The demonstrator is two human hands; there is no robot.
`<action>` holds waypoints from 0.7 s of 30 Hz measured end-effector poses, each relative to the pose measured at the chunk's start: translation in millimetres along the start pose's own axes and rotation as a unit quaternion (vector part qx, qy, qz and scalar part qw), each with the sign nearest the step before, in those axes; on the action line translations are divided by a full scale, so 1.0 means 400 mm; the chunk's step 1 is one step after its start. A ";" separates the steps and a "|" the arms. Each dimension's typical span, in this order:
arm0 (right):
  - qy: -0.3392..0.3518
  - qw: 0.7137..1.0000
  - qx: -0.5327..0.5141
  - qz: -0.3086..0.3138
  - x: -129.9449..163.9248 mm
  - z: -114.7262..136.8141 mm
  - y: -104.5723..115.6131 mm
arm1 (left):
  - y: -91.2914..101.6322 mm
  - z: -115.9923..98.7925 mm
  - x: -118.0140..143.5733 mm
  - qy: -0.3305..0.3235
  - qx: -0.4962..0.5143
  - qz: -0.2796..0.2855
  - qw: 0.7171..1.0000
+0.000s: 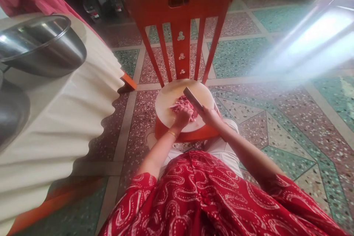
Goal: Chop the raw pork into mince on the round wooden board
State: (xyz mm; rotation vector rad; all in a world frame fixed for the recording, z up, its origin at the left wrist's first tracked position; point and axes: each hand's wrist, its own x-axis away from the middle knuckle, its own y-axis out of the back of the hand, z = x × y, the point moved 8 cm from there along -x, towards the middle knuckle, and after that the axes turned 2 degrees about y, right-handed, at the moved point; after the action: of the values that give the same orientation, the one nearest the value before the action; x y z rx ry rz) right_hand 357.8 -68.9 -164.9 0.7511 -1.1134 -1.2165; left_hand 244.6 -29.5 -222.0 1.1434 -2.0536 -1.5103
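1. The left hand presses down on a small heap of pink raw meat, fingers curled close together over its near side; a thin gold bangle sits on that wrist.
2. The right hand is wrapped around the handle of a knife — the fingers are closed on it, and the handle itself is hidden inside the fist.
3. The knife's broad blade points up and to the left from the fist and lies just above the far side of the meat; whether the edge touches the meat cannot be told.
4. The meat lies near the middle of a round pale cutting board, slightly toward the person's side.
5. The board rests on the seat of an orange-red wooden chair, whose slatted back rises behind it.
6. Both forearms reach forward from red sleeves with a white swirl print, and a white garment shows below the board.
7. To the left stands a table under a cream cloth that falls in wavy folds — a steel bowl sits on top, with part of a second steel vessel beside it at the picture's edge.
8. The floor is speckled terrazzo in green and reddish panels with pale borders.
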 end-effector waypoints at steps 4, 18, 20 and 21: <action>-0.016 1.000 -0.009 0.002 0.015 -0.027 0.018 | -0.041 -0.029 -0.055 -0.015 -0.096 0.090 0.991; 0.072 0.994 -0.019 0.080 0.025 0.073 -0.071 | 0.106 0.271 0.117 0.289 0.371 -0.163 0.867; 0.106 0.987 -0.012 0.124 0.025 0.126 -0.130 | 0.135 0.327 0.172 0.340 0.392 -0.218 0.827; 0.121 0.983 -0.012 0.139 0.024 0.150 -0.156 | 0.151 0.345 0.192 0.352 0.388 -0.232 0.819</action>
State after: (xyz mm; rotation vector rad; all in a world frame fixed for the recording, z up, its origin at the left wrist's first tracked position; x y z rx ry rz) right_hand 280.2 -85.9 -200.5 0.6799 -0.9636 -0.8760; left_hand 79.5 5.1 -232.3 2.2045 -1.8897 -0.1564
